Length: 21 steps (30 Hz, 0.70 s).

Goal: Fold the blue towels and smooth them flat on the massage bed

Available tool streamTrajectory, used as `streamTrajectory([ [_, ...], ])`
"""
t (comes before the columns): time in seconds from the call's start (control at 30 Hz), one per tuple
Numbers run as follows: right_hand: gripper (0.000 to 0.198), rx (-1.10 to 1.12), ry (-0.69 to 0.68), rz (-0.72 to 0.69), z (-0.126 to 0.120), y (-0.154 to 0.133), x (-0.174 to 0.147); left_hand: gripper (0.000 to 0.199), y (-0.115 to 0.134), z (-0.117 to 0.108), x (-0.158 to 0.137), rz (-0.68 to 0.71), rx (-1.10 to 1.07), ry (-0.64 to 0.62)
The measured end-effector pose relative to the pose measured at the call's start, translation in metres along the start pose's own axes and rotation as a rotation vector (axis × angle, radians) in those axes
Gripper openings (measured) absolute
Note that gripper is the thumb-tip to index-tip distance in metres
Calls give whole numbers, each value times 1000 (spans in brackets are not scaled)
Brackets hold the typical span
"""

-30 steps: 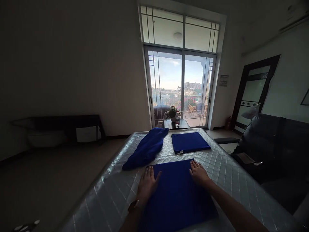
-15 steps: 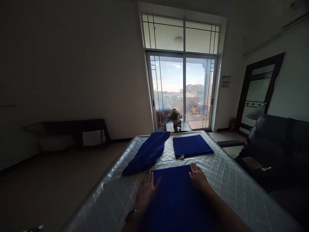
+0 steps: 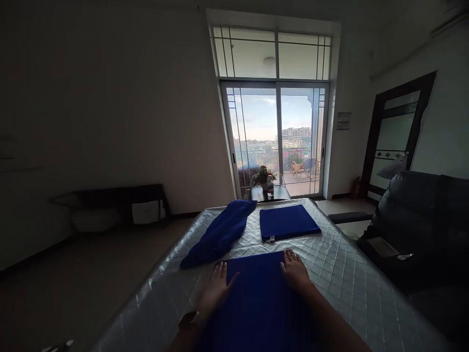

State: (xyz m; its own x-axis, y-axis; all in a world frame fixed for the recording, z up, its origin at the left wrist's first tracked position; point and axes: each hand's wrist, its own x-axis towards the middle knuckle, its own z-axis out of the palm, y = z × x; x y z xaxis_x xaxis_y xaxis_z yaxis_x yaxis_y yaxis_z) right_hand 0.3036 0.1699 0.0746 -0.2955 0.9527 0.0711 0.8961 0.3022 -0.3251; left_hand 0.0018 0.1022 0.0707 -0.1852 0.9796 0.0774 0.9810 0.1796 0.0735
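A flat blue cloth (image 3: 256,303) lies straight in front of me on the quilted silver table cover (image 3: 340,274). My left hand (image 3: 216,288) rests flat on its left edge near the far corner, thumb spread inward. On the far right corner lies my right hand (image 3: 294,269), palm down with the fingers stretched out. Beyond them, a neatly folded blue cloth (image 3: 289,222) with a small white tag sits on the right. A loosely bunched blue cloth (image 3: 222,232) stretches diagonally on the left. The near part of the cloth under my hands is dark.
Past the table's far end stands a small dark table (image 3: 280,193) with a potted plant (image 3: 263,177) and a bottle (image 3: 270,186). A black armchair (image 3: 421,220) is on the right. Along the left wall is a low dark shelf (image 3: 120,195). Sliding glass doors (image 3: 276,142) stand behind.
Both hands keep lying on the flat cloth and appear slightly further left. The whole view has shifted a little, and the cloths keep their layout.
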Motion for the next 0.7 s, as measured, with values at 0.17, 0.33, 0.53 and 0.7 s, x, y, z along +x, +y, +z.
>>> streamTrajectory([
  [0.17, 67, 1, 21, 6, 0, 0, -1, 87, 48, -30, 8, -1, 0, -6],
  [0.33, 65, -25, 41, -24, 4, 4, -1, 63, 147, -20, 7, 403, -182, 78],
  [0.53, 66, -72, 29, -79, 9, 11, -1, 61, 200, 8, 11, 518, -419, 119],
  [0.7, 66, -10, 27, -12, 2, 4, -1, 51, 147, 26, 21, 475, -85, 122],
])
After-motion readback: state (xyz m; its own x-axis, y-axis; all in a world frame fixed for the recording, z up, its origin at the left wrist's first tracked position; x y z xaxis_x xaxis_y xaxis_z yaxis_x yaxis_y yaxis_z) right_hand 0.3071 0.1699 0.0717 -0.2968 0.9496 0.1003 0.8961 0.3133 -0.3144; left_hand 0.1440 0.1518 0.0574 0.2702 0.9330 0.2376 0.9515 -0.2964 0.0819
